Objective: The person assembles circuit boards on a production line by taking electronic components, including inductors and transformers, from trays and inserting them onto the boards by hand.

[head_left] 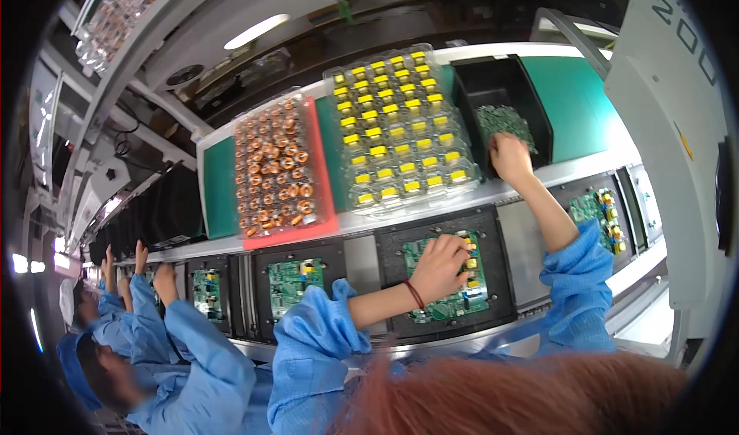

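My left hand (pixel 440 269) rests over a green circuit board (pixel 466 302), its fingers bent together at the yellow and white parts along the board's right side. Whatever lies under those fingertips is hidden. The board sits in a black carrier frame (pixel 499 259) on the line. Farther off to the right, my right hand (pixel 509 158) reaches into a black bin (pixel 493 81). Its closed fingers dip into a heap of small dark green parts (pixel 504 122), and I cannot make out what they grip.
Clear trays of yellow-topped components (pixel 400 131) and copper coils (pixel 275 165) stand behind the line, the coils above a red tray (pixel 323 165). Other boards (pixel 295 285) sit left and right (pixel 596 219). A co-worker (pixel 192 350) works at left; a grey machine housing (pixel 670 127) rises at right.
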`<state>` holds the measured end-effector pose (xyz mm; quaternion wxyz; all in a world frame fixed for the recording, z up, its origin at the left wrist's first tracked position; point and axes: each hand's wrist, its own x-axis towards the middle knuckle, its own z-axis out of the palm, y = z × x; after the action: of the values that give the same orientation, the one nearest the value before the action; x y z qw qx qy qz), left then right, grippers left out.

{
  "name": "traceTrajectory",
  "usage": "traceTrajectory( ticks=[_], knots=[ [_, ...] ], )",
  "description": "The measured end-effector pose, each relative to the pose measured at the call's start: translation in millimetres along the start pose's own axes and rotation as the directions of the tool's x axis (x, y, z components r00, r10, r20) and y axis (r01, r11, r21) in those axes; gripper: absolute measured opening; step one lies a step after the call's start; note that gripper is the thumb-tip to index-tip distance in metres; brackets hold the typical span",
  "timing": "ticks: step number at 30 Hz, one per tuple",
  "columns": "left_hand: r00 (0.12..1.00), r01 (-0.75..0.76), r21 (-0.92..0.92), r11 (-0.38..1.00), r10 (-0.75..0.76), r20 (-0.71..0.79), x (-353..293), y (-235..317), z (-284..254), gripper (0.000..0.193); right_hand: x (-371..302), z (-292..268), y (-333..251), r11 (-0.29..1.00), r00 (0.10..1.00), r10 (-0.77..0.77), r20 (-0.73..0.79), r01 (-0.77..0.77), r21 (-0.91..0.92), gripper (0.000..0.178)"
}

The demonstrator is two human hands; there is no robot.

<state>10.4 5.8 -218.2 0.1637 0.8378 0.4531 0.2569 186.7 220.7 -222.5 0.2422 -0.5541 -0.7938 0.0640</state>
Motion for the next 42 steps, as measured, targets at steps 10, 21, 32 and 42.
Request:
traceTrajectory(
  ticks=[10, 21, 32, 42],
  knots=[
    [0.998, -0.019, 0.117, 0.993, 0.011, 0.066, 0, 13, -35, 0.048, -1, 6, 9, 0.995, 0.985, -0.025, -0.170, 0.041, 0.091, 0.010],
    [0.741, 0.653, 0.500, 0.569, -0.344, -0.577, -98, -91, -193, 0.021, -6, -7, 23, 0.973, 0.995, -0.049, -0.089, 0.068, 0.220, 0.015],
    [0.712, 0.677, 0.461, 0.574, -0.350, -0.608, -110, -130, -194, 0.024, -10, -13, -3, 0.958, 0.979, -0.148, -0.139, 0.177, 0.225, 0.022],
    [0.772, 0.526, 0.217, 0.822, -0.355, -0.527, -70, -48, -188, 0.020, -13, -26, 0, 0.969, 0.972, -0.234, 0.000, 0.233, 0.085, 0.019]
  ],
)
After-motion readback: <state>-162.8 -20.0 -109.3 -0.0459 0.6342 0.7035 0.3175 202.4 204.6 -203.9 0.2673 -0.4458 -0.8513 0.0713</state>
